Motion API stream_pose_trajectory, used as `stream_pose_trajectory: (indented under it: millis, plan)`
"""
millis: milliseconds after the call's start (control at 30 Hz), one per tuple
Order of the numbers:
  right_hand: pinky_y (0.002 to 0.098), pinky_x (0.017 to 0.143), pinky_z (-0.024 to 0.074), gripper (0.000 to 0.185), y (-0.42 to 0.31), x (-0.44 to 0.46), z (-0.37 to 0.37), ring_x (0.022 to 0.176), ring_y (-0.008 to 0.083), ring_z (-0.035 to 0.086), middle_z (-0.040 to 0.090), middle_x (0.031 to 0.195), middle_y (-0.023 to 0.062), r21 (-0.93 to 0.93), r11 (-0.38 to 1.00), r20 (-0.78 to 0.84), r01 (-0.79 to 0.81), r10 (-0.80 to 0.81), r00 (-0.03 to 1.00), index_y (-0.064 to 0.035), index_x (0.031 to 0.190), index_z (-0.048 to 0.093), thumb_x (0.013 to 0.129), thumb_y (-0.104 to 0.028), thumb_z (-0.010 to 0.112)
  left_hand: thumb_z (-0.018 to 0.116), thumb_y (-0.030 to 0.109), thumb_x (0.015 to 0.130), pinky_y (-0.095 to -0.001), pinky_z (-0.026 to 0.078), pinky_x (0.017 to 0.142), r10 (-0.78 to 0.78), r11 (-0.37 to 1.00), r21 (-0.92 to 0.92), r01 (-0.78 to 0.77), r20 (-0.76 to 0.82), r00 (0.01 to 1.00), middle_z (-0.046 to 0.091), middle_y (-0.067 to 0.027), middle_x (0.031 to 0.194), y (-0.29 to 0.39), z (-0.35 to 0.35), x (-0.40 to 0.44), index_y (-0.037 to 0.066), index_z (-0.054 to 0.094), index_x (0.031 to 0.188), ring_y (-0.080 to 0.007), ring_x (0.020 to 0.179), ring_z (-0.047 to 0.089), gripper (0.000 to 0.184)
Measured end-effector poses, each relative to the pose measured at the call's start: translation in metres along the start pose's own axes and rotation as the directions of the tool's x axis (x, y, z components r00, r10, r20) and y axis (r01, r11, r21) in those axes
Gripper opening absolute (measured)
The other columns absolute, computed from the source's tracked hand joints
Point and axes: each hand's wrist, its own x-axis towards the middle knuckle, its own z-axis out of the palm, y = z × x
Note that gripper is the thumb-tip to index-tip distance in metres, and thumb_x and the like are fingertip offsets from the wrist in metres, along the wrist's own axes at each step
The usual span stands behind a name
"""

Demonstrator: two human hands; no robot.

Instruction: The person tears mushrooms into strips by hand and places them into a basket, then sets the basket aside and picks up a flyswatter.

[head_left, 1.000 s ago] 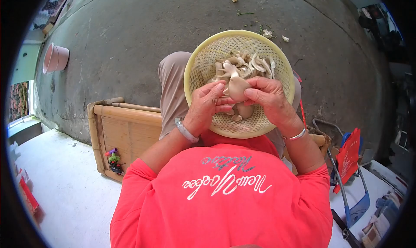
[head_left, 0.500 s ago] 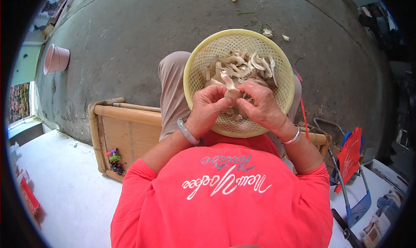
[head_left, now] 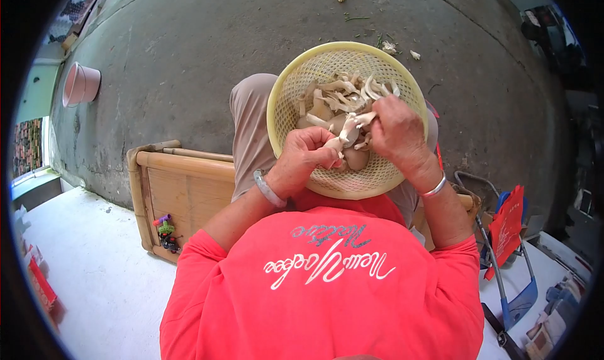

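A yellow plastic mesh basket [head_left: 283, 71] rests on my lap, holding many torn strips and whole caps of oyster mushroom [head_left: 358, 159]. Over its near left side, my left hand [head_left: 303, 160] pinches a pale mushroom piece [head_left: 346, 133] between thumb and fingers. My right hand [head_left: 400, 133], over the right side, is closed on another end of mushroom [head_left: 364, 118]. The two held ends come together between my hands; whether they are still joined I cannot make out. My right fingertips are partly hidden behind the knuckles.
Beneath me is a bamboo bench [head_left: 182, 165], with a small colourful toy [head_left: 166, 231] at its left end. A pink bucket [head_left: 82, 84] stands on the concrete floor, far left. Mushroom scraps [head_left: 389, 47] lie beyond the basket. A red bag [head_left: 507, 225] hangs at right.
My hands were close together on one mushroom piece. My right hand has moved right and slightly away from me, drawing a strip outward. The left has stayed nearly in place.
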Motion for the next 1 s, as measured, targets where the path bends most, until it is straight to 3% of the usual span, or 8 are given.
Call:
stream_pose_trajectory:
  millis: [200,333,400,433,500,600,867,1000]
  plan:
    - [0.0412,0.072,0.0497,0.014,0.022,0.003,-0.011,0.081,0.0332,0.059,0.057,0.084,0.0159,-0.215,0.967,0.110,-0.139,0.166,0.980,-0.0017,0.087,0.057,0.075,-0.008,0.061,0.058,0.006,0.083,-0.0319,0.052,0.077,0.028,0.990,-0.141,-0.018,0.069,0.997,0.063,-0.0087,0.082,-0.003,-0.007,0.002,0.000,0.059,0.091,-0.0150,0.074,0.061,0.010]
    - [0.0411,0.072,0.0495,0.023,0.004,0.001,-0.012,0.082,0.0322,0.059,0.057,0.086,0.0159,-0.158,0.987,-0.050,-0.040,0.033,0.998,-0.0017,0.096,0.059,0.077,-0.014,0.065,0.056,0.008,0.088,-0.0351,0.052,0.081,-0.004,0.953,-0.304,0.006,0.006,1.000,0.065,-0.0125,0.091,0.000,-0.003,0.003,0.001,0.058,0.097,-0.0197,0.084,0.063,0.011]
    - [0.0398,0.069,0.0490,0.024,-0.007,-0.002,-0.009,0.077,0.0303,0.060,0.058,0.083,0.0154,0.152,0.988,-0.017,-0.041,0.044,0.999,-0.0013,0.096,0.061,0.077,-0.016,0.067,0.056,0.008,0.089,-0.0353,0.051,0.082,0.007,0.954,-0.299,-0.012,-0.015,1.000,0.065,-0.0125,0.093,-0.002,-0.003,0.004,0.001,0.058,0.098,-0.0201,0.086,0.063,0.011]
    - [0.0398,0.069,0.0490,0.024,-0.015,-0.004,-0.009,0.077,0.0303,0.060,0.058,0.083,0.0154,0.152,0.987,-0.017,-0.043,0.046,0.999,-0.0013,0.096,0.061,0.077,-0.016,0.067,0.056,0.008,0.090,-0.0355,0.051,0.083,0.019,0.955,-0.294,-0.028,-0.034,0.999,0.065,-0.0124,0.095,-0.003,-0.003,0.004,0.001,0.059,0.099,-0.0204,0.088,0.064,0.012]
    - [0.0383,0.065,0.0481,0.019,-0.032,-0.005,-0.010,0.071,0.0293,0.061,0.060,0.078,0.0150,0.533,0.824,0.241,-0.192,0.070,0.968,-0.0008,0.088,0.061,0.077,-0.015,0.068,0.056,0.008,0.090,-0.0343,0.051,0.083,0.060,0.964,-0.257,-0.063,-0.021,0.998,0.065,-0.0112,0.096,-0.008,-0.007,0.006,0.000,0.059,0.101,-0.0192,0.088,0.063,0.013]
    - [0.0371,0.063,0.0477,0.016,-0.043,-0.006,-0.001,0.068,0.0285,0.062,0.061,0.074,0.0148,0.655,0.712,0.265,-0.252,0.096,0.960,0.0000,0.083,0.061,0.077,-0.014,0.067,0.058,0.008,0.090,-0.0312,0.050,0.083,0.080,0.977,-0.197,-0.084,-0.025,0.996,0.065,-0.0087,0.097,-0.010,-0.008,0.005,0.000,0.061,0.103,-0.0162,0.089,0.062,0.016]
    - [0.0357,0.060,0.0488,0.013,-0.038,-0.017,0.008,0.065,0.0284,0.063,0.062,0.074,0.0168,0.647,0.694,0.276,-0.316,0.174,0.945,0.0011,0.082,0.060,0.077,-0.009,0.065,0.062,0.008,0.088,-0.0261,0.050,0.079,0.101,0.995,-0.021,-0.101,0.017,0.995,0.066,-0.0058,0.092,-0.004,0.002,0.000,-0.003,0.062,0.101,-0.0113,0.085,0.061,0.017]
    - [0.0355,0.059,0.0489,0.012,-0.038,-0.017,0.011,0.065,0.0287,0.063,0.061,0.072,0.0168,0.637,0.714,0.233,-0.291,0.181,0.955,0.0013,0.082,0.059,0.076,-0.007,0.064,0.061,0.004,0.088,-0.0226,0.050,0.064,0.123,0.992,0.001,-0.123,-0.051,0.991,0.065,-0.0057,0.086,-0.004,0.004,0.001,-0.004,0.063,0.096,-0.0086,0.071,0.060,0.012]
